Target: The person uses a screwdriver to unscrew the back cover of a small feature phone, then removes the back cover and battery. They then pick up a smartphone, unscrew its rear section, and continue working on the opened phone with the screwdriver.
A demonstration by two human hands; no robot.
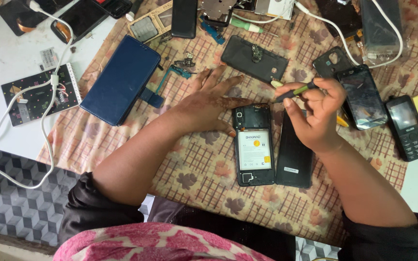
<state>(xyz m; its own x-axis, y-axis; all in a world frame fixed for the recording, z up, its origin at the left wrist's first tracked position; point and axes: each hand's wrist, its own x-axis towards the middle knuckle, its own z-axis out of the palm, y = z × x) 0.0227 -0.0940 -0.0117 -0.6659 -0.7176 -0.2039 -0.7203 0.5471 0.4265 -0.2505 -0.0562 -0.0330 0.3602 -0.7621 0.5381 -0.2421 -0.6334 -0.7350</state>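
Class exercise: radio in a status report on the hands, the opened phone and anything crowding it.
Left hand flat, steadying opened phone. Right hand holds screwdriver, tip at phone's top edge. Black back cover lies alongside, right.

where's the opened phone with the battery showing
In the head view, the opened phone lies centre on the patterned cloth, between the left hand and the black back cover.

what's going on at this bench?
A person has an opened phone on a patterned cloth, its back off and battery showing. The left hand presses flat beside the phone's top edge. The right hand holds a small screwdriver, tip at the phone's top. A black back cover lies alongside.
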